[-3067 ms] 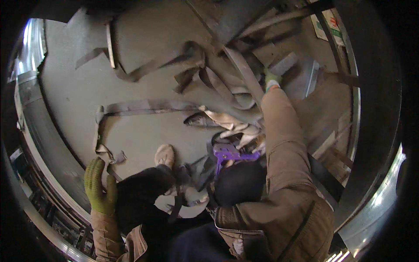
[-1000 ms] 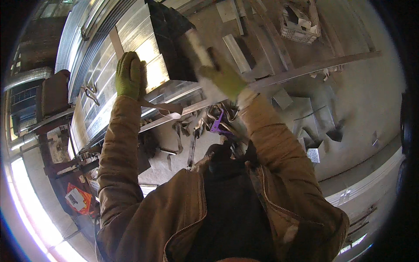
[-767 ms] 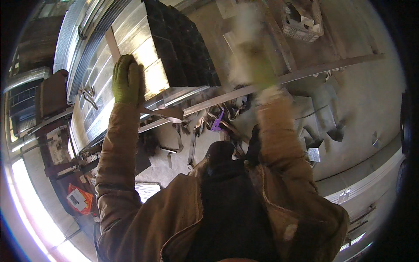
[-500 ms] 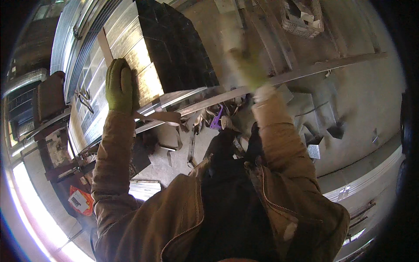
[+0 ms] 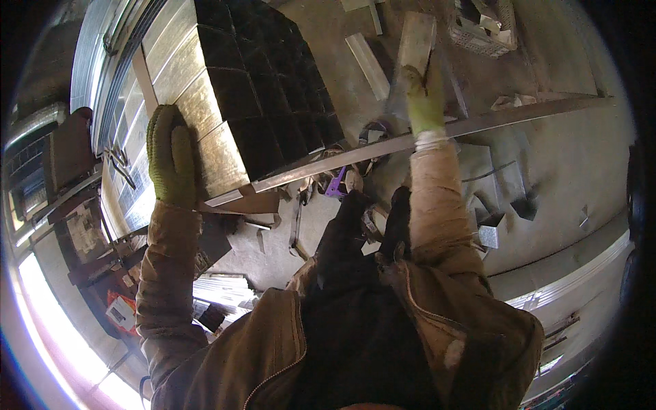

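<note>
My left hand (image 5: 171,157), in a green work glove, lies with its fingers stretched out against the bright side of a stack of rectangular metal tubes (image 5: 222,137). The dark ends of the stack face right. Farther right, my gloved right hand (image 5: 425,104) reaches forward, its fingers closed around the near end of a flat sheet-metal strip (image 5: 418,39). The strip points away from me. Below that hand a long metal bar (image 5: 471,125) runs crosswise from the stack toward the right. A paler metal channel piece (image 5: 369,66) lies on the floor left of the strip.
A plastic crate (image 5: 484,42) holding scraps stands at the far right. Bent sheet-metal offcuts (image 5: 486,236) are scattered on the floor to the right. Near my feet are straps and a purple tool (image 5: 335,183). An orange package (image 5: 123,311) lies at left.
My right hand has swung to the right with the strip and is no longer heavily blurred. My left hand appears slightly lower and farther left, still against the stack.
</note>
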{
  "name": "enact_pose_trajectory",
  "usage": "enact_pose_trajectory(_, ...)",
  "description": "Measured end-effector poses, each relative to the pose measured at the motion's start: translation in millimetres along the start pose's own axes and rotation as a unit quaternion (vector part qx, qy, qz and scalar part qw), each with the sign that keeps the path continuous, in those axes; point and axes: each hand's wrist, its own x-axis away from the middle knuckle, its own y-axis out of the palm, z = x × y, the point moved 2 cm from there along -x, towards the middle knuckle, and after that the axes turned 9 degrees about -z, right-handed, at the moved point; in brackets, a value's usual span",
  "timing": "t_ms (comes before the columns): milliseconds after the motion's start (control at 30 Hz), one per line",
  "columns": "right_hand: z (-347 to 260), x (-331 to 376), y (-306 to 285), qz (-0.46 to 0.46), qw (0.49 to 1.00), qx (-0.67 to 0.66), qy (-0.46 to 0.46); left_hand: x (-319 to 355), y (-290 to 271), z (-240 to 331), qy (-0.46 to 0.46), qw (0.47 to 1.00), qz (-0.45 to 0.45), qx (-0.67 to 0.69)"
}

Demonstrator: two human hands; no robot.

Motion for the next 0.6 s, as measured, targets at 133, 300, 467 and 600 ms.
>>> enact_pose_trajectory(133, 10.3, -3.7, 60.5, -0.021, 1.0, 0.001, -0.004, 3.3, 0.4, 1.4, -0.001, 1.0, -0.005, 0.027)
enact_pose_trajectory(300, 11.6, -19.8, -17.5, 0.064, 0.976, 0.186, -0.095, 2.7, -0.6, -1.2, -0.029, 0.998, -0.007, 0.052)
enact_pose_trajectory(467, 8.4, -62.7, 27.3, 0.057, 0.997, 0.039, -0.015, 2.4, -4.5, -0.7, -0.006, 1.0, -0.026, -0.015)
enact_pose_trajectory(600, 36.5, -91.5, 51.0, -0.003, 0.995, -0.043, -0.093, 4.0, -6.7, 0.0, -0.006, 0.999, -0.027, -0.026)
